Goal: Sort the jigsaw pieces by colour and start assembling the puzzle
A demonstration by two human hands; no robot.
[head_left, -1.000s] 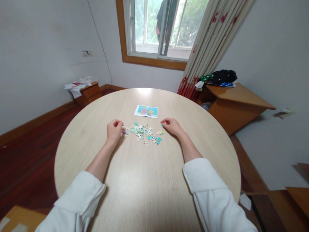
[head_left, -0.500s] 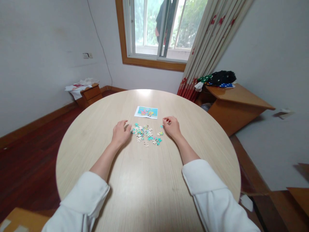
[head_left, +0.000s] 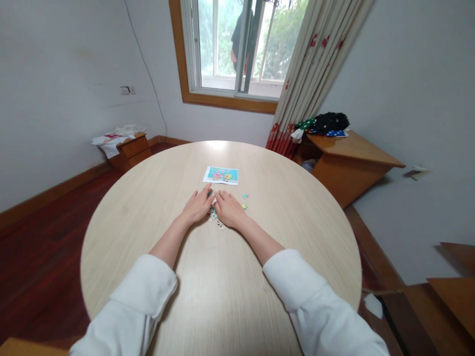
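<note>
Hands loosely open, palms-down over puzzle pieces.

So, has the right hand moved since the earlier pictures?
Yes, the right hand has moved left: against the cartoon picture sheet, from past its right edge to directly in front, over jigsaw pieces.

Daylight from the window leaves glare on the table.

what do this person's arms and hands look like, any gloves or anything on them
The left sleeve and right sleeve are white and loose, each ending in a wide cuff. The left hand and right hand are bare, with no gloves or watch visible.
</note>
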